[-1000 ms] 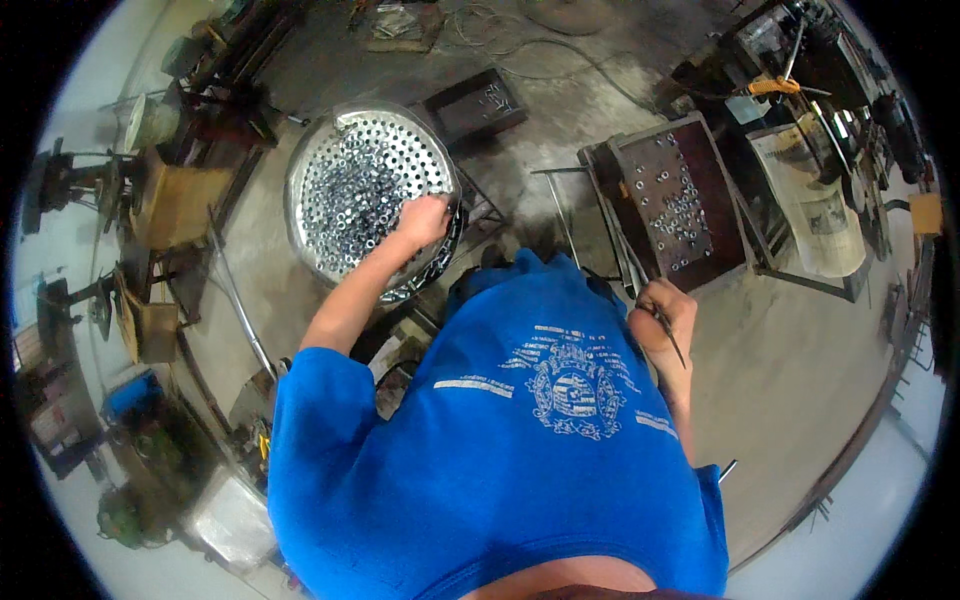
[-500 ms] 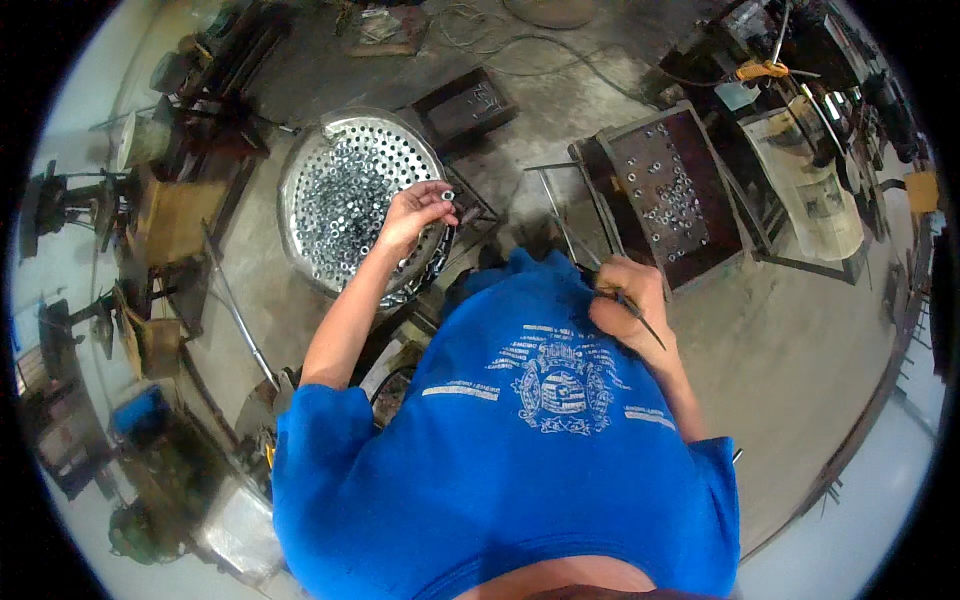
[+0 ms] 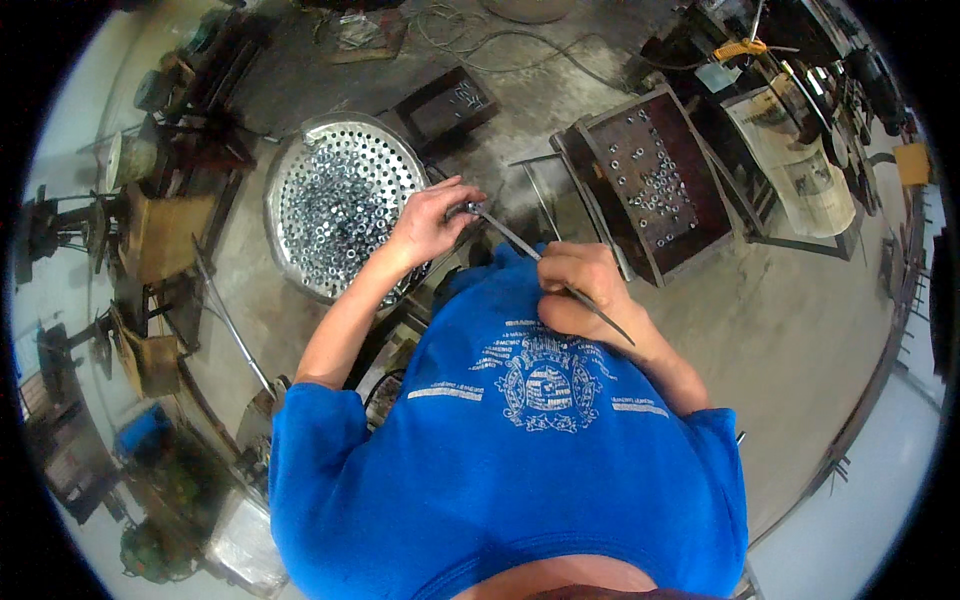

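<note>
My left hand [image 3: 428,222] is closed in a pinch on a small metal nut [image 3: 472,207], just past the near right rim of the perforated metal basin. In front of the blue shirt, my right hand [image 3: 580,283] grips a slim metal file [image 3: 515,238]. The file slants from the nut down through the right fist, with its tapered end sticking out below. Its upper tip meets the nut; whether it goes into the hole I cannot tell. A heap of shiny nuts [image 3: 340,215] lies in the round perforated basin [image 3: 295,268] at left.
On the right stands a dark metal tray [image 3: 705,225] with scattered nuts [image 3: 660,185]. A smaller dark box [image 3: 430,115] sits behind the basin. A hose [image 3: 530,38] curls on the floor at the back. A long metal rod [image 3: 228,312] leans at left.
My left hand has moved right, away from above the basin, carrying the nut. My right hand has come left and up, and the file's tip now meets the nut.
</note>
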A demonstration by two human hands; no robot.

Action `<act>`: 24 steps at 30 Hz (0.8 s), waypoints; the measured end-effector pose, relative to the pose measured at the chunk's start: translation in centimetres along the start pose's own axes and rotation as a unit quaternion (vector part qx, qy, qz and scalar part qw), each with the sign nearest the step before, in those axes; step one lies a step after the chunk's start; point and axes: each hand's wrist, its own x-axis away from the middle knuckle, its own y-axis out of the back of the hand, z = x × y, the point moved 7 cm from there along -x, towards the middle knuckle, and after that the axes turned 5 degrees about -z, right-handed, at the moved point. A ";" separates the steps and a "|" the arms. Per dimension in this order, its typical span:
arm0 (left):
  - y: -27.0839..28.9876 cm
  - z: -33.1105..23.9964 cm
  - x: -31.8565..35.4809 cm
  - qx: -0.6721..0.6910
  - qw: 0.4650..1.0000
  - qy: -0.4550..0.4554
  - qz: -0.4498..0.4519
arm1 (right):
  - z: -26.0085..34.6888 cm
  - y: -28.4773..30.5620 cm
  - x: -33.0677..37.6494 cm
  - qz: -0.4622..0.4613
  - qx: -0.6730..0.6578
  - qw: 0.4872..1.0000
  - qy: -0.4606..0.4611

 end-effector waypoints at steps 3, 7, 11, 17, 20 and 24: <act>-0.2 -1.2 -0.3 0.004 0.999 -0.044 0.026 | -0.3 -0.1 0.1 0.010 0.001 0.999 -0.030; -1.8 -3.9 -1.3 0.012 0.990 -0.132 0.048 | -2.3 -1.0 -0.4 0.011 0.049 0.999 -0.014; -4.5 -5.4 -3.3 0.015 0.980 -0.192 0.053 | -3.9 0.0 0.1 -0.031 0.114 0.993 -0.022; -10.1 -1.8 -8.2 -0.035 0.988 -0.139 0.065 | -1.3 7.5 7.2 -0.193 0.138 0.959 -0.154; -15.8 -1.7 -12.4 0.008 0.991 -0.042 0.128 | -3.3 9.7 11.3 -0.294 0.119 0.928 -0.198; -18.3 -1.9 -14.0 0.047 0.997 -0.053 0.039 | -4.5 9.2 12.0 -0.300 0.106 0.921 -0.226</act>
